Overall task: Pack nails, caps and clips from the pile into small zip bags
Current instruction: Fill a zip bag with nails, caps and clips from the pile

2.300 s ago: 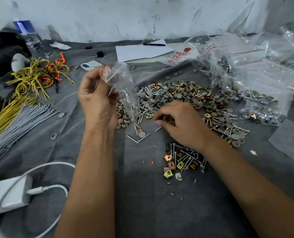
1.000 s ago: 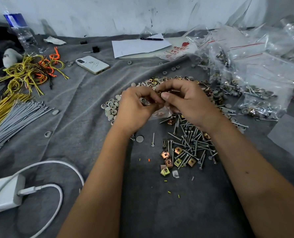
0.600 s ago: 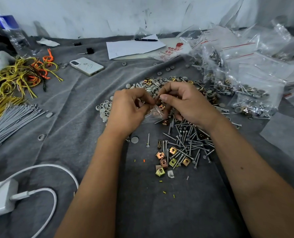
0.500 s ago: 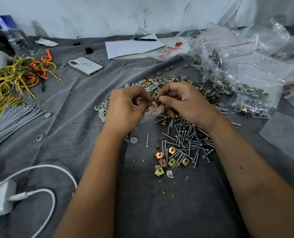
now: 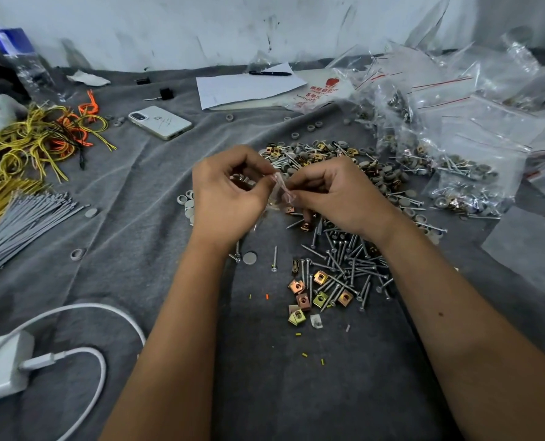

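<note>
Zip bag — small, clear, held just above the near edge of the pile. Your left hand and right hand both pinch its top, 2 sets of fingertips nearly touching. Loose nails lie nearer you than the pile.

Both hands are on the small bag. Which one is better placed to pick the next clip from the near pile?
Right hand: the clips lie on its side, just below it. Left hand can keep its grip on the zip bag.
</note>
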`<state>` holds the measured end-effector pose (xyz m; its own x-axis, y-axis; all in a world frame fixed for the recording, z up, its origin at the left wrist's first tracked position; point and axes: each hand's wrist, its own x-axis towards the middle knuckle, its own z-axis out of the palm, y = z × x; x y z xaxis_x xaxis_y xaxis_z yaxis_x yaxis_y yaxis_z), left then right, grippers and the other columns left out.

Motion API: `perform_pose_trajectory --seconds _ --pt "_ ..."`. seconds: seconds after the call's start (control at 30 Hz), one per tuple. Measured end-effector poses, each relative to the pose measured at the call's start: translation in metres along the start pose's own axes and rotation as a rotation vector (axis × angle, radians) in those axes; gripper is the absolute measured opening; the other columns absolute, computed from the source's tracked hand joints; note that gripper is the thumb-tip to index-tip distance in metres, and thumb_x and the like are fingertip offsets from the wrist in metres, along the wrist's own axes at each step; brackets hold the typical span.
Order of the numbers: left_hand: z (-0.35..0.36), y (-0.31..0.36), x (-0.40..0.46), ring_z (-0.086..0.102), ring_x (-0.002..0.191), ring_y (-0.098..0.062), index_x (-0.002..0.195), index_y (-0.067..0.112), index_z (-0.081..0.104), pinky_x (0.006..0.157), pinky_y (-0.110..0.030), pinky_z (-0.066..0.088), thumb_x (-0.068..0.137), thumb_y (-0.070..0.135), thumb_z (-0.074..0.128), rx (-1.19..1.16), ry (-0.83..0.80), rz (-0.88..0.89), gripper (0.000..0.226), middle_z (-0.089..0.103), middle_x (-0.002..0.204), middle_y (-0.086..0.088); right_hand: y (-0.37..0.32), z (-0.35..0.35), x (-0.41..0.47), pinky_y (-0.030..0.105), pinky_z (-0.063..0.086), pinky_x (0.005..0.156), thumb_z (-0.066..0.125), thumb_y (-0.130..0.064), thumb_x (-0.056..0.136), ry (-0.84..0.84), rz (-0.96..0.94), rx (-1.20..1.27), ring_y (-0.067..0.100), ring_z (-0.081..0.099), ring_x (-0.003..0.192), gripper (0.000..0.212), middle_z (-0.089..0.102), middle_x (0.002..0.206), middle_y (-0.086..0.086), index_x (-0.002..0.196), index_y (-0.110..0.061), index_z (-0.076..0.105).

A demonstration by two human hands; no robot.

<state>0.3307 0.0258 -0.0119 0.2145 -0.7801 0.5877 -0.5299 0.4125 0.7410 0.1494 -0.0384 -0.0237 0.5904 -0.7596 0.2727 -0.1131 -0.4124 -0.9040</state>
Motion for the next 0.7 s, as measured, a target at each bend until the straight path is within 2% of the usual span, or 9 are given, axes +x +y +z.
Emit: perform_pose_trajectory --seconds 0.07,0.17,0.27,0.33,0.4,0.47,0.57,0.7 --pt "0.000 -0.002 0.000 0.067 0.070 -0.014 0.079 0.005 0.074 0.068 -0.037 0.059 0.075 -0.004 0.076 -0.025 0.039 -0.019 0.010 0.075 0.079 -0.005 -0.001 0.001 0.000 0.027 0.055 0.055 0.075 -0.007 0.090 0.043 -0.021 0.033 0.028 0.068 0.062 0.012 0.078 0.086 0.006 0.099 -0.014 0.079" --pt "0.000 -0.003 0.001 0.063 0.067 -0.010 0.078 0.016 0.072 0.065 -0.030 0.054 0.077 -0.002 0.074 -0.073 0.154 -0.062 0.018 0.070 0.073 0.001 0.001 0.004 0.002 0.019 0.049 0.051 0.073 -0.008 0.093 0.250 -0.024 0.012 0.016 0.068 0.058 0.013 0.076 0.080 0.001 0.096 -0.020 0.077" --pt "-0.002 -0.002 0.004 0.060 0.066 -0.016 0.077 0.022 0.068 0.061 -0.029 0.050 0.079 0.002 0.069 -0.207 0.289 -0.132 0.020 0.065 0.071 0.002 0.003 0.007 0.001 0.021 0.055 0.065 0.073 -0.014 0.094 0.380 -0.050 -0.204 0.003 0.069 0.070 0.008 0.075 0.085 -0.008 0.098 -0.020 0.076" --pt "-0.004 -0.003 0.007 0.058 0.064 -0.024 0.078 0.019 0.068 0.059 -0.032 0.048 0.079 0.004 0.067 -0.258 0.367 -0.161 0.016 0.064 0.071 0.000 0.003 0.011 -0.001 0.027 0.058 0.083 0.075 -0.017 0.092 0.310 -0.086 -0.426 0.003 0.068 0.086 0.010 0.076 0.095 -0.008 0.102 -0.019 0.077" --pt "-0.006 -0.004 0.007 0.057 0.065 -0.028 0.081 0.014 0.068 0.060 -0.038 0.048 0.080 0.002 0.065 -0.266 0.412 -0.166 0.012 0.066 0.074 -0.003 0.003 0.016 -0.001 0.032 0.052 0.093 0.076 -0.020 0.091 0.171 -0.123 -0.632 0.009 0.062 0.099 0.017 0.075 0.104 -0.005 0.108 -0.021 0.078" --pt "-0.006 -0.005 0.007 0.057 0.066 -0.026 0.081 0.014 0.068 0.061 -0.041 0.049 0.081 0.002 0.063 -0.262 0.454 -0.169 0.012 0.067 0.077 -0.005 0.001 0.022 0.000 0.034 0.044 0.094 0.073 -0.024 0.093 0.048 -0.127 -0.769 0.015 0.048 0.111 0.025 0.067 0.111 -0.003 0.117 -0.025 0.076" --pt "-0.005 -0.003 0.006 0.057 0.066 -0.022 0.078 0.021 0.065 0.061 -0.040 0.049 0.083 0.004 0.063 -0.251 0.513 -0.177 0.017 0.065 0.075 -0.002 -0.001 0.030 0.001 0.036 0.040 0.100 0.069 -0.030 0.096 -0.037 -0.113 -0.868 0.021 0.036 0.121 0.033 0.054 0.124 0.000 0.128 -0.033 0.071" --pt "-0.003 -0.004 0.006 0.054 0.063 -0.020 0.077 0.021 0.064 0.058 -0.039 0.048 0.085 0.003 0.066 -0.249 0.519 -0.180 0.021 0.062 0.072 -0.001 -0.005 0.034 0.002 0.039 0.040 0.102 0.071 -0.035 0.093 -0.056 -0.111 -0.913 0.022 0.034 0.120 0.029 0.049 0.122 0.001 0.122 -0.037 0.071"
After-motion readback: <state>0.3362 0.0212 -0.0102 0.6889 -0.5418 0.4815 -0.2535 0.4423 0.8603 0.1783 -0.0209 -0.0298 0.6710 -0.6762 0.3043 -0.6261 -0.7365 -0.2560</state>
